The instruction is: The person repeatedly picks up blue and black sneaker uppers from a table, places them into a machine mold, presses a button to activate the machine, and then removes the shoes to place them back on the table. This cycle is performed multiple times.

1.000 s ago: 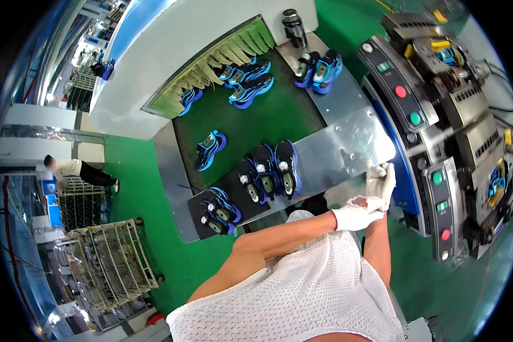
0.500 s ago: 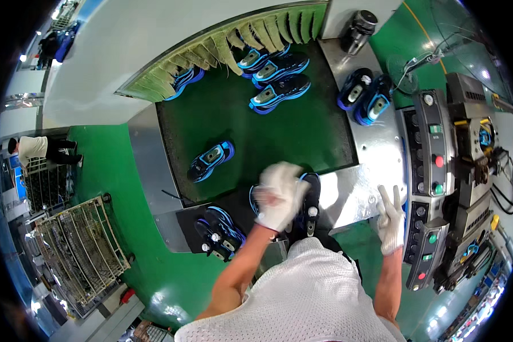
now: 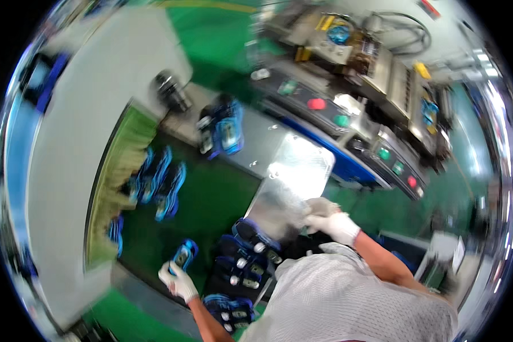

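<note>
My gloved left hand point(image 3: 178, 281) is at the toe end of a black and blue shoe point(image 3: 185, 254) on the green belt, its fingers closed on that end. My gloved right hand point(image 3: 332, 223) hovers by the near end of the shiny metal plate point(image 3: 290, 182), smeared by motion, so I cannot make out its fingers or anything in them. Between my hands, several black and blue shoes point(image 3: 240, 259) stand on a dark ledge in front of me. Another pair point(image 3: 228, 312) sits near my left forearm.
More shoes point(image 3: 162, 182) lie on the belt by a green fringed curtain point(image 3: 117, 176). A pair of shoes point(image 3: 222, 126) and a dark metallic flask point(image 3: 171, 91) stand on the metal side ledge. Beyond it are control panels point(image 3: 325, 108) with red and green buttons, and machines point(image 3: 382, 71).
My view has swung to the right, with blur. My left hand has gone from the near shoes to the single shoe on the belt and closed on it. My right hand has moved nearer my body.
</note>
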A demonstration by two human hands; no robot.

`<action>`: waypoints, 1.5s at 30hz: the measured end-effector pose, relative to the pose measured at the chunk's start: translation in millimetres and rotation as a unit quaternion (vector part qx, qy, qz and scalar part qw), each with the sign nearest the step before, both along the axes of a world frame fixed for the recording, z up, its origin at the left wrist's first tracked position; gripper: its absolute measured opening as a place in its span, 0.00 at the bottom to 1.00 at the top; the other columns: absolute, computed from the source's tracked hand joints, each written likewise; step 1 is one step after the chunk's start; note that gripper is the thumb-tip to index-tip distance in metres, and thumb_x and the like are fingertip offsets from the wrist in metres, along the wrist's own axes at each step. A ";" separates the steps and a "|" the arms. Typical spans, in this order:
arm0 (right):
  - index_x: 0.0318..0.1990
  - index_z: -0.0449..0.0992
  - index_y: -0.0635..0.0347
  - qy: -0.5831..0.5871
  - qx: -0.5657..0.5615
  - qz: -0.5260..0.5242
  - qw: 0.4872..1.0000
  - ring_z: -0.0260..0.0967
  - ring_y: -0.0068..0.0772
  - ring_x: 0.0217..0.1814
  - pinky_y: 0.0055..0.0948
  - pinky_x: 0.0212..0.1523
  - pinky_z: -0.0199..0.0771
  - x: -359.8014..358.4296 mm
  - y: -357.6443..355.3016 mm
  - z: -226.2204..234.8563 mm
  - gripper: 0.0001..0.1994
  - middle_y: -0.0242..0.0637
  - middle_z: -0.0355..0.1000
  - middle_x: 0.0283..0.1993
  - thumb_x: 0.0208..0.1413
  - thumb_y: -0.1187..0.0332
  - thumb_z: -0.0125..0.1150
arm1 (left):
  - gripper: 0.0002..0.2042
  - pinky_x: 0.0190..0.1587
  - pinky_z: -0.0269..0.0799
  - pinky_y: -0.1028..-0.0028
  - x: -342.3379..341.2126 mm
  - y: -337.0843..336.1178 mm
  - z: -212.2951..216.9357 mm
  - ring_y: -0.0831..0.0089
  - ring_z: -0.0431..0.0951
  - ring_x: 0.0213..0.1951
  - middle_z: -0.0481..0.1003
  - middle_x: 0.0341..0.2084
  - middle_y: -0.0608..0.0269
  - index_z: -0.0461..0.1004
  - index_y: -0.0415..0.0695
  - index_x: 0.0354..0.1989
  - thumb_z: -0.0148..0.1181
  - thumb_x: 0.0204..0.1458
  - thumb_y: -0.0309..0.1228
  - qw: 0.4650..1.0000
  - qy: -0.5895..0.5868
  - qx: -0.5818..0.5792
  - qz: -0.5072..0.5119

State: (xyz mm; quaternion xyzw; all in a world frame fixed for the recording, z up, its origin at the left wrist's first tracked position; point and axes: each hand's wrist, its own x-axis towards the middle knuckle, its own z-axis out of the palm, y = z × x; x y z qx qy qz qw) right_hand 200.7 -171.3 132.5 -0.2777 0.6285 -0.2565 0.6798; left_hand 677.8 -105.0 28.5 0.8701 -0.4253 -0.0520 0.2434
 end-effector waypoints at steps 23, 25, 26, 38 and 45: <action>0.56 0.68 0.71 -0.087 -0.134 -0.707 0.689 0.72 0.33 0.52 0.36 0.55 0.76 -347.1 204.3 51.6 0.28 0.42 0.72 0.54 0.51 0.69 0.71 | 0.42 0.68 0.62 0.59 -965.4 -233.6 134.1 0.45 0.67 0.65 0.64 0.65 0.36 0.56 0.32 0.69 0.63 0.55 0.52 0.732 0.182 0.010 -0.656; 0.52 0.70 0.69 -0.055 -0.121 -0.749 0.649 0.71 0.36 0.50 0.38 0.54 0.74 -347.2 222.5 53.2 0.26 0.44 0.71 0.52 0.48 0.66 0.73 | 0.44 0.66 0.64 0.59 -1018.3 -247.2 115.8 0.44 0.71 0.62 0.67 0.62 0.35 0.58 0.32 0.67 0.66 0.51 0.52 0.761 0.144 0.068 -0.628; 0.52 0.72 0.65 -0.058 -0.103 -0.773 0.623 0.71 0.42 0.49 0.43 0.55 0.73 -340.0 224.5 48.7 0.27 0.48 0.71 0.51 0.45 0.65 0.75 | 0.43 0.64 0.67 0.59 -1032.2 -268.6 88.2 0.44 0.73 0.61 0.69 0.61 0.34 0.60 0.31 0.65 0.68 0.49 0.52 0.777 0.100 0.061 -0.618; 0.50 0.75 0.67 0.211 -0.160 -0.598 0.757 0.69 0.34 0.50 0.38 0.51 0.72 -426.3 159.8 60.2 0.23 0.43 0.74 0.49 0.53 0.60 0.72 | 0.16 0.40 0.77 0.71 -946.1 -288.5 192.6 0.73 0.78 0.31 0.80 0.36 0.58 0.77 0.37 0.43 0.70 0.49 0.33 0.708 0.179 0.009 -0.683; 0.48 0.76 0.63 0.172 -0.216 -0.364 0.890 0.76 0.31 0.43 0.35 0.46 0.77 -608.8 -82.5 99.3 0.21 0.41 0.78 0.41 0.51 0.60 0.72 | 0.36 0.57 0.73 0.64 -661.7 -238.5 187.2 0.62 0.78 0.52 0.78 0.51 0.51 0.69 0.37 0.61 0.76 0.44 0.39 0.684 0.271 0.298 -0.608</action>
